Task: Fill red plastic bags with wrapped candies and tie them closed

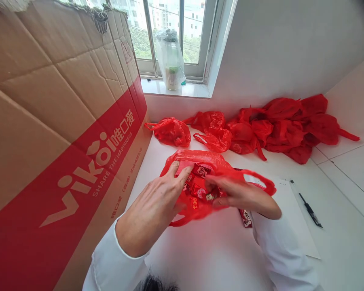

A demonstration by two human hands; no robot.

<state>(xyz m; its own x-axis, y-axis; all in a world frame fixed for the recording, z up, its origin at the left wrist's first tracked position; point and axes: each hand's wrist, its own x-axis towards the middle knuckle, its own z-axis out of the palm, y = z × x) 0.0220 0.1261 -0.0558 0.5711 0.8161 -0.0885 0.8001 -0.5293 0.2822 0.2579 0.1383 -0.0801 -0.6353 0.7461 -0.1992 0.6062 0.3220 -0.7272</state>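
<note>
A red plastic bag (200, 161) lies open on the white counter, with several small red wrapped sweets (200, 190) inside it. My left hand (153, 208) rests on the bag's left side, fingers stretched out toward its mouth. My right hand (239, 194) is inside the bag's right side, red film draped over it, fingers curled around a small wrapped sweet (210, 197). Another red sweet (245, 218) lies on the counter under my right wrist. Both arms wear white sleeves.
A big cardboard box (57, 133) with a red band stands at the left. Several filled red bags (261, 127) lie along the back wall. A sheet of paper (294, 214) and a black pen (311, 211) lie at the right. A wrapped jar (170, 60) stands on the windowsill.
</note>
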